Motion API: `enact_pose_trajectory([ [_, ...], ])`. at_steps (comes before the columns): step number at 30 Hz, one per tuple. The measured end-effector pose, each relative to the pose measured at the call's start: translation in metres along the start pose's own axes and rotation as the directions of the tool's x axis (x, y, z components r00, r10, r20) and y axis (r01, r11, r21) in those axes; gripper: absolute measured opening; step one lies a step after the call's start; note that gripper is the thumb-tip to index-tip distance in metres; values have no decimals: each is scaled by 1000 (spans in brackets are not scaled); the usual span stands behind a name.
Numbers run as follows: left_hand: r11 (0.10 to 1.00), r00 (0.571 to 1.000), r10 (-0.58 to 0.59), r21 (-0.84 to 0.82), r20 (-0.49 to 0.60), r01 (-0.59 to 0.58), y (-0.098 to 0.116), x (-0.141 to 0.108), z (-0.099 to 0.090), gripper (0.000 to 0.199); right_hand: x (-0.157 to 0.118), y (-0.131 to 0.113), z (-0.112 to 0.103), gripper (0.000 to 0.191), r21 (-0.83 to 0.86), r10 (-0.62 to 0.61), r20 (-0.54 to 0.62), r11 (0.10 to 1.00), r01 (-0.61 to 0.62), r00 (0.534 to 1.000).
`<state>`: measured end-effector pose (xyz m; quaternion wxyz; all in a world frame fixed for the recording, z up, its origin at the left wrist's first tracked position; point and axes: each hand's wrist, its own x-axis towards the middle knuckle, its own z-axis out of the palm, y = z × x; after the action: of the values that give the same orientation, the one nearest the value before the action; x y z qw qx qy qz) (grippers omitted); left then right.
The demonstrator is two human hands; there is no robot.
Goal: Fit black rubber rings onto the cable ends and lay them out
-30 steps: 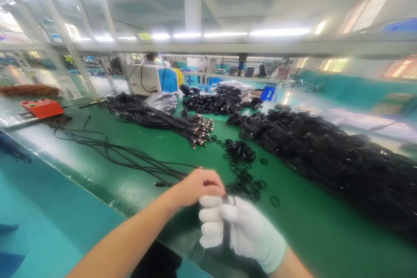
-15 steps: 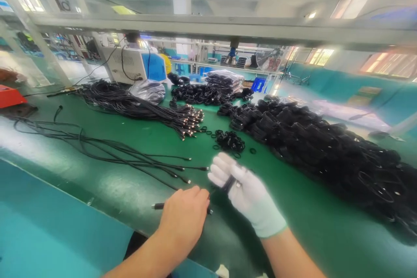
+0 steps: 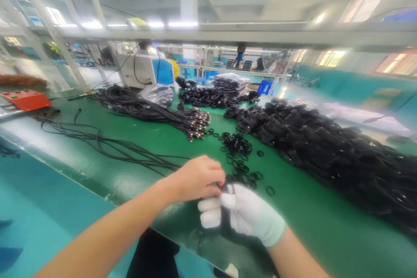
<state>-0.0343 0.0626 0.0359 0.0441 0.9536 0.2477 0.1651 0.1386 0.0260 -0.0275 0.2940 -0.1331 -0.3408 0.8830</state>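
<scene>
My right hand (image 3: 246, 210), in a white glove, is closed around a coiled black cable (image 3: 225, 217) near the table's front edge. My bare left hand (image 3: 200, 178) has its fingers pinched on the upper end of that coil, touching the gloved fingertips. Exactly what lies under the left fingertips is partly hidden. Just beyond the glove, small black rings (image 3: 243, 176) lie scattered on the green table (image 3: 140, 139), with a denser heap of rings (image 3: 239, 143) behind them. Several loose black cables (image 3: 130, 150) stretch out to the left, their near ends behind my left hand.
A thick bundle of black cables (image 3: 150, 110) with metal ends lies further back. Coiled cables form a long heap (image 3: 319, 152) on the right and another pile (image 3: 208, 97) at the back. An orange control box (image 3: 26, 100) and a white-and-blue machine (image 3: 146, 69) stand left.
My left hand has moved up and right to meet the coil in my right hand, which has come lower. More rings now lie spread on the table. The view has shifted slightly left.
</scene>
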Motion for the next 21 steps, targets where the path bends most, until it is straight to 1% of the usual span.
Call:
enact_pose_trajectory([
  [2, 999, 999, 31, 37, 7, -31, 3, 2, -1, 14, 0, 2, -4, 39, 4, 32, -12, 999, -32, 999],
  [4, 998, 999, 21, 60, 34, -23, 6, 5, -5, 21, 0, 2, -7, 37, 25, 54, -14, 998, -53, 998],
  [5, 1000, 998, -9, 26, 61, 7, 5, 5, -7, 22, -1, 3, -8, 37, 39, 60, -5, 997, -60, 998],
  [6, 997, 994, -50, -54, 98, 55, 4, 6, -9, 22, -1, 3, -8, 36, 55, 63, 6, 996, -63, 998],
  [7, 976, 984, -100, -177, 146, 126, 2, 6, -10, 18, -2, 3, -7, 36, 72, 62, 15, 995, -62, 998],
  [8, 921, 967, -156, -326, 200, 215, -1, 5, -9, 13, -3, 2, -6, 36, 90, 58, 19, 994, -59, 998],
  [9, 824, 944, -209, -473, 255, 311, -3, 4, -6, 7, -3, 2, -5, 35, 109, 55, 19, 992, -57, 998],
  [10, 701, 917, -255, -595, 306, 393, -5, 2, -2, 6, -3, 2, -3, 35, 132, 54, 16, 990, -56, 998],
  [11, 577, 892, -293, -681, 344, 452, -6, -1, 3, 10, -3, 2, -2, 34, 151, 54, 14, 987, -55, 998],
  [12, 473, 871, -327, -735, 366, 486, -6, -3, 9, 12, -3, 1, -1, 34, 162, 51, 15, 985, -53, 999],
  [13, 403, 859, -355, -769, 370, 497, -4, -6, 14, 14, -2, 1, -1, 35, 162, 48, 19, 986, -50, 999],
  [14, 367, 855, -381, -792, 352, 489, -1, -9, 20, 14, -2, 1, -1, 36, 149, 46, 18, 988, -48, 999],
  [15, 355, 854, -411, -806, 320, 473, 2, -12, 24, 13, -2, 1, -2, 37, 126, 44, 12, 991, -45, 999],
  [19, 403, 842, -516, -824, 156, 399, 14, -20, 36, 12, -1, 1, -6, 36, 13, 44, -34, 999, -43, 998],
  [21, 405, 835, -538, -832, 117, 378, 17, -23, 38, 13, -1, 0, -6, 35, -53, 40, -27, 998, -41, 999],
])
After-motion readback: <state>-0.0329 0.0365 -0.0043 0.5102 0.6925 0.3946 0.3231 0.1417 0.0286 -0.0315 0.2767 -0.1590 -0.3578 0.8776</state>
